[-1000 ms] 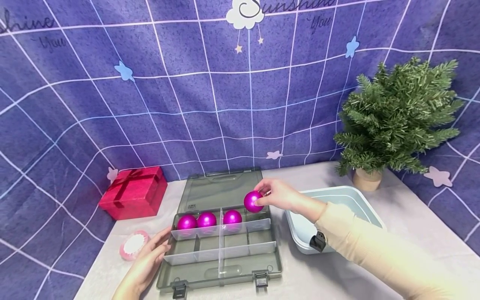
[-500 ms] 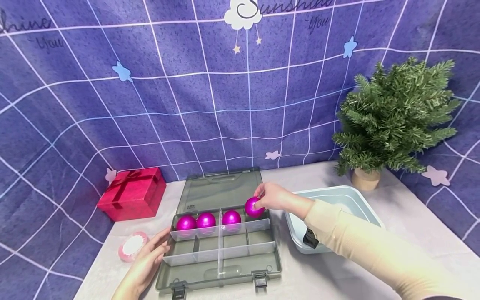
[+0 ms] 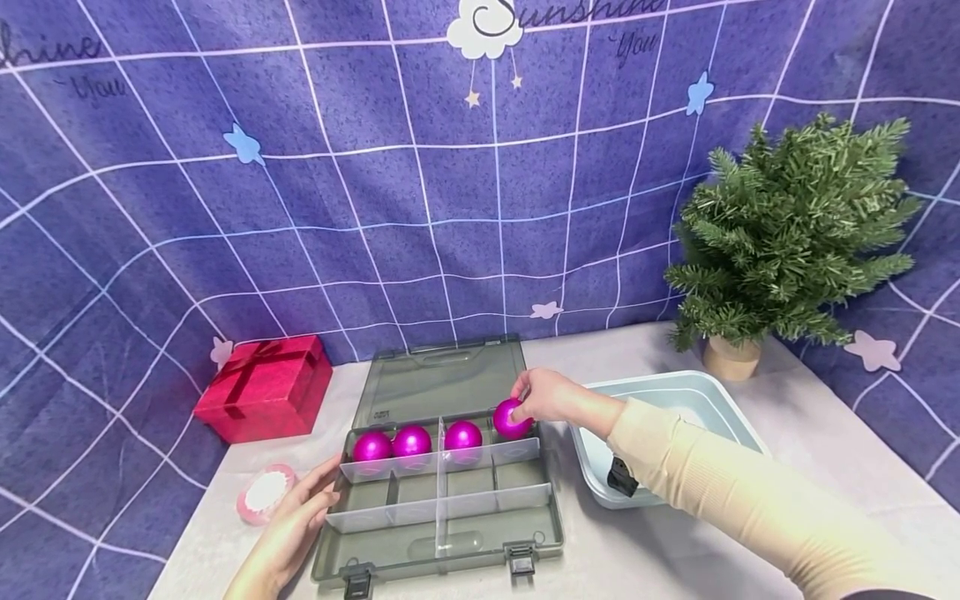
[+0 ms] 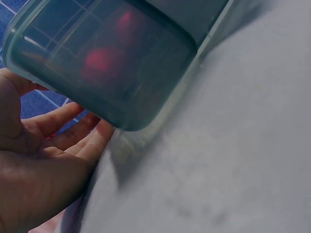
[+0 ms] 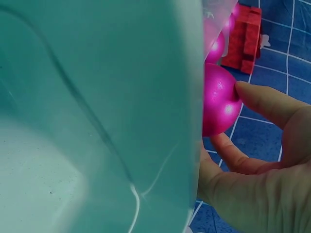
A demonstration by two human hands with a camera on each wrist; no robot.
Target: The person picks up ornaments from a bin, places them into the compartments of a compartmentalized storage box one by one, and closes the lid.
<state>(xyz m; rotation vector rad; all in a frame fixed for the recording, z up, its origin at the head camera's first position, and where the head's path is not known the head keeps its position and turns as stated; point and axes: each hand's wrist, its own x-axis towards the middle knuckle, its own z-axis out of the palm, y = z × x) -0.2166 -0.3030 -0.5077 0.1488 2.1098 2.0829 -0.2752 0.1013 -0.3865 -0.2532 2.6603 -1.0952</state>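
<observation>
A grey see-through organizer case lies with its lid folded back. Three glossy magenta balls sit along its back row. At that row's right end my right hand pinches another magenta ball between thumb and fingers, low in the corner compartment. The right wrist view shows thumb and fingertips on opposite sides of this ball. My left hand rests with relaxed fingers against the case's left side. From the left wrist, those fingers touch the case wall.
A pale blue basin stands right of the case, under my right forearm. Behind it is a small artificial fir tree. A red gift box and a round pink-and-white item are at left. Patterned blue cloth hangs behind.
My right hand has lowered the pinched ball into the back right compartment, moving slightly right at the end. My left hand has stayed at the case's side.
</observation>
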